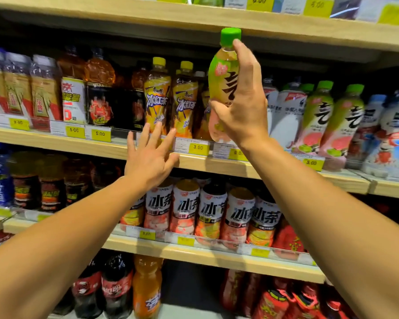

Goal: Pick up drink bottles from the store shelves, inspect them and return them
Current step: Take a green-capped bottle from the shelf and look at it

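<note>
Far left of the middle shelf (55, 143), the blue-capped bottles (16, 88) are blurred and their labels unreadable; the leftmost is cut by the frame edge. The dark bottles (25, 187) one shelf down are too dim to identify.

My left hand (149, 158) is empty, fingers spread and extended, palm away from me. Its fingertips (158, 130) overlap the base of a yellow-capped iced tea bottle (157, 97) at the shelf's front lip; whether they touch it I cannot tell. A second iced tea bottle (184, 100) stands just beside the first.

My right hand (242, 107) grips a green-capped guava drink bottle (219, 88), upright, raised clear of the shelf, its cap level with the upper shelf edge. The forefinger runs up to the neck, the thumb presses the front at mid-label, and the remaining fingers are hidden behind the bottle. The hand covers much of the label.

Two matching green-capped bottles (327, 118) stand on the shelf to the right, with white-labelled bottles (283, 111) partly hidden behind my wrist. Yellow price tags (198, 147) line the rail; several are blurred.
</note>
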The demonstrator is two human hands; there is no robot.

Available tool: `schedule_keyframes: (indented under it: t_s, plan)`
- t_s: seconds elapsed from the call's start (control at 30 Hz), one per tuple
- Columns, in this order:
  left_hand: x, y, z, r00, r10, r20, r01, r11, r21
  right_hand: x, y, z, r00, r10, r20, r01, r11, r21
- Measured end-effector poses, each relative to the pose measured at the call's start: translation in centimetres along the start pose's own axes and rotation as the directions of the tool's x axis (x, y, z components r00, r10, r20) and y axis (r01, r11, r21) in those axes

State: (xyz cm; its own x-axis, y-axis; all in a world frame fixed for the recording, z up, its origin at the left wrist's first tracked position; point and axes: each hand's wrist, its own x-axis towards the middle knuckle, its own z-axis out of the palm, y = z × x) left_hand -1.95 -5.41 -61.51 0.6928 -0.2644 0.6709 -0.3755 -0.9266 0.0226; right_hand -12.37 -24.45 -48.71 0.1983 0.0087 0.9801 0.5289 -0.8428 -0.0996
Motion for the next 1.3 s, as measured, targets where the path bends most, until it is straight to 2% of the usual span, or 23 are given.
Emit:
schedule_keyframes:
  t_s: [0.33,0.47,0.57,0.7,0.87,1.17,1.3]
  plan:
    - [0.3,15.0,-1.1,0.985,0.16,-0.072,-0.17,0.971,-0.168,-2.8,7.7,-12.4,0.994,0.107,-0.002,-0.106,0.99,-0.096]
    - [0.8,21.2,-0.2,0.969,0.238,-0.068,-0.247,0.952,-0.179,-2.5,10.8,-15.9,0.988,0.152,-0.038,-0.156,0.979,-0.129]
    - [1.0,24.2,1.3,0.96,0.275,-0.056,-0.28,0.953,-0.113,-1.9,12.6,-17.4,0.983,0.173,-0.068,-0.181,0.974,-0.133]
    - [0.8,25.2,3.3,0.955,0.267,-0.13,-0.267,0.963,0.022,-1.0,14.0,-18.7,0.977,0.197,-0.079,-0.206,0.97,-0.131]
    - [0.8,25.4,3.9,0.936,0.279,-0.216,-0.278,0.96,0.038,-0.8,15.6,-20.5,0.982,0.174,-0.072,-0.184,0.968,-0.171]
    - [0.6,25.6,3.5,0.954,0.251,-0.165,-0.24,0.967,0.083,-1.6,16.2,-22.1,0.975,0.206,-0.083,-0.218,0.959,-0.18]
    - [0.7,25.9,2.6,0.961,0.246,-0.123,-0.246,0.969,0.016,-1.7,15.9,-22.8,0.975,0.21,-0.072,-0.22,0.958,-0.182]
